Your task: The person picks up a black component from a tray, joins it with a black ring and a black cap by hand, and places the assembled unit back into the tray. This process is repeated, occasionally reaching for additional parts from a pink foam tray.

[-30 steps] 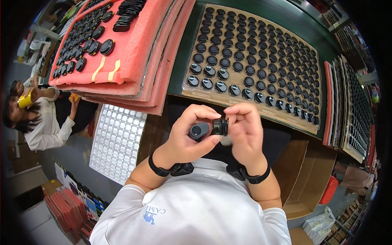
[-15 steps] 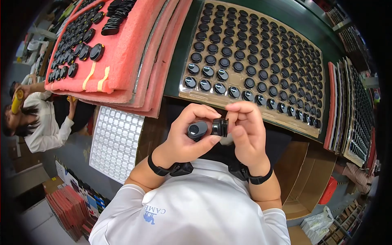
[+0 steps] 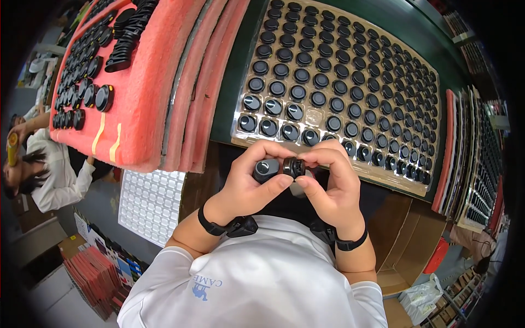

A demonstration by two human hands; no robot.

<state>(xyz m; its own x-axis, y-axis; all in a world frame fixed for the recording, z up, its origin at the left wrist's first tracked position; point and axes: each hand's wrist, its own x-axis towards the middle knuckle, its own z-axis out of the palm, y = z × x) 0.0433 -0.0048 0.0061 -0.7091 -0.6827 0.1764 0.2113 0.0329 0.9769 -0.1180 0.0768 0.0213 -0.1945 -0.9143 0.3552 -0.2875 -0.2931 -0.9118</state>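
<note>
In front of my chest both hands meet over a small black round ribbed part (image 3: 294, 167). My left hand (image 3: 243, 177) is closed, with thumb and index finger at its left side. That hand also has a dark grey tube-like piece (image 3: 266, 170) with a glossy rounded end in its curled fingers. My right hand (image 3: 336, 188) pinches the round part from the other side with thumb and fingertips. Just beyond lies a clear plastic tray (image 3: 314, 116) holding rows of black round caps; the nearest ones look glossier, and one pocket there holds no cap.
Stacked red foam sheets (image 3: 145, 136) at the left carry black round parts and a bundle of black pieces. Below them is a white pocketed tray (image 3: 150, 205). More trays (image 3: 470, 158) lean at the right, above an open cardboard box (image 3: 402, 240). A person in white (image 3: 65, 177) sits far left.
My right hand has moved in, its fingers now closed on the black round part. The left hand keeps its hold. The view has shifted slightly.
</note>
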